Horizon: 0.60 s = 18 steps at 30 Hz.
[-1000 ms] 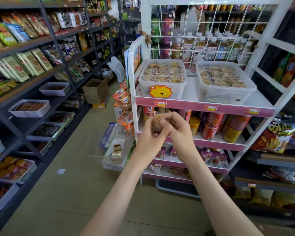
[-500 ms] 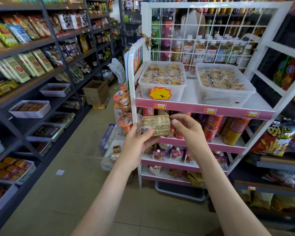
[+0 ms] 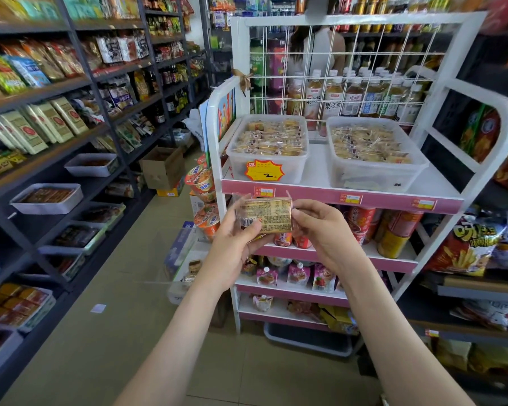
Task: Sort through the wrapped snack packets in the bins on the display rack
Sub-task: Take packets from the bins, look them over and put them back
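I hold one wrapped snack packet point(image 3: 269, 215) flat in front of the rack, its printed back and barcode facing me. My left hand point(image 3: 234, 244) grips its left end with the thumb on the barcode. My right hand point(image 3: 323, 230) pinches its right edge. Above, on the white and pink display rack point(image 3: 343, 197), the left clear bin point(image 3: 266, 146) with a yellow price tag and the right clear bin point(image 3: 373, 153) are both full of similar wrapped packets.
Lower rack shelves carry red and yellow cans point(image 3: 393, 232) and small pouches point(image 3: 296, 273). Dark shelving with snacks and trays point(image 3: 46, 197) runs along the left of the aisle. A cardboard box point(image 3: 162, 168) and cup noodles point(image 3: 201, 183) stand beside the rack. A person point(image 3: 314, 51) stands behind the wire grid.
My hands, closed together over the packet a second ago, have spread apart and turned it flat with its printed side up. They have also risen a little toward the top shelf.
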{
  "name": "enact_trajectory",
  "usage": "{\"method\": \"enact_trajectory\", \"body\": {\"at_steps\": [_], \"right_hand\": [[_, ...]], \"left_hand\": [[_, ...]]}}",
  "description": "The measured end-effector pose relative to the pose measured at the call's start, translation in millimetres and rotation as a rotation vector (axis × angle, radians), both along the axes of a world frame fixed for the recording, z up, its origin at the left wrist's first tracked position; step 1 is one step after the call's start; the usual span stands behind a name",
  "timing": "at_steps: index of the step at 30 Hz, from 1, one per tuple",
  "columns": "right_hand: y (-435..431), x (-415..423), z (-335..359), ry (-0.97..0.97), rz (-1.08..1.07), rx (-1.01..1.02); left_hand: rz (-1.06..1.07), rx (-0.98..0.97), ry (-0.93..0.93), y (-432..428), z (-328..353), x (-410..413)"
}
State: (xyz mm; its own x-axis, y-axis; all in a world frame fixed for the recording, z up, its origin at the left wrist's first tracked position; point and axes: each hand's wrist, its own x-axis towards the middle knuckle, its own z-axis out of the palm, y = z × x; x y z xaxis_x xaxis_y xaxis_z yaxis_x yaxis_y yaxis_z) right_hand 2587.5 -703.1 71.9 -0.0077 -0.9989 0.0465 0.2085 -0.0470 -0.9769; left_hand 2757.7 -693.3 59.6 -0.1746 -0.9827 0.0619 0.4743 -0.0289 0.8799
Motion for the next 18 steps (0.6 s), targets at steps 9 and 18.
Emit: {"method": "enact_trajectory", "body": {"at_steps": [9,18], "right_hand": [[-27.9,-28.9,8.8,0.229,-0.234,-0.063],[-81.4,-32.5,63.2,0.519,0.052,-0.359]], "left_hand": [[0.021,-0.047,-0.052,-26.8,15.8,-37.1],[0.334,-0.434,-0.725,-88.9,70.3,-54.4]]}}
